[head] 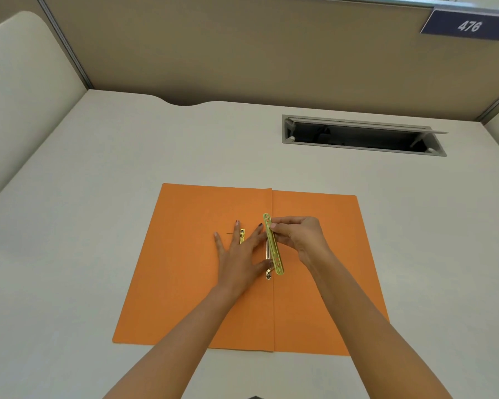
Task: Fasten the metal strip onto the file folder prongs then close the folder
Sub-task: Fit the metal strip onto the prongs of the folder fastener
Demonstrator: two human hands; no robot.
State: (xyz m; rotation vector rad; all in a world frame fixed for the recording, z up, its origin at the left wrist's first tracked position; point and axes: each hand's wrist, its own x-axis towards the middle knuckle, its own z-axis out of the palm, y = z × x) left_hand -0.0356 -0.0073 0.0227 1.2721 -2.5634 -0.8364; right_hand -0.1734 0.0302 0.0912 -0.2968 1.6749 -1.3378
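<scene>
An orange file folder (185, 283) lies open flat on the desk. A gold metal strip (273, 244) with several holes stands on its long edge just right of the folder's centre fold, pinched by my right hand (300, 237). My left hand (238, 257) rests flat with fingers spread on the left flap, pressing on the fastener. One gold prong (242, 236) sticks out between its fingers. A second prong end (268, 275) shows below the thumb, by the strip's near end.
The folder sits on a pale desk (98, 197). A grey cable hatch (363, 136) is open at the back right. Beige partition walls (242, 47) enclose the desk, with a blue "476" plate (468, 25) at top right.
</scene>
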